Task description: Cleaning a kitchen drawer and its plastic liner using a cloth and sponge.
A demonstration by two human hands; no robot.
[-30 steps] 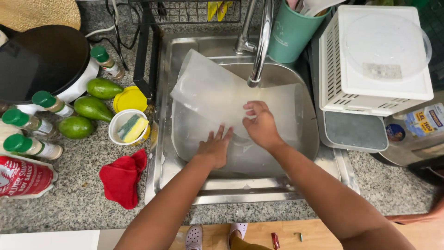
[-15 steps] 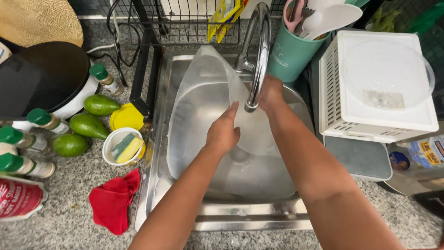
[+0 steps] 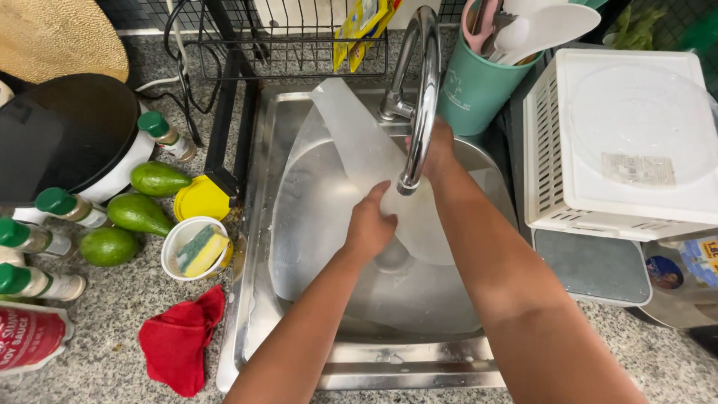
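On the far left of the granite counter [image 3: 112, 329] stand green-capped bottles [image 3: 37, 280] and a black-lidded round cooker [image 3: 67, 142], with three green avocados [image 3: 138, 213] just beside them. Next comes a small white cup [image 3: 196, 247] holding a yellow-and-green sponge, a yellow lid [image 3: 200, 199] above it and a crumpled red cloth [image 3: 179, 344] below it. The steel sink [image 3: 258, 247] follows; inside it a translucent flexible cutting board [image 3: 359, 142] leans tilted, its top edge against the back wall near the faucet base and its lower part down in the basin. The left hand [image 3: 370, 224] is closed on the board's lower edge, under the spout of the curved faucet [image 3: 419, 90]. The right hand [image 3: 437, 146] is behind the faucet, touching the board's right side; whether it grips cannot be told. Further right stand a teal utensil cup [image 3: 475, 86] and a white slatted plastic bin [image 3: 621, 142].
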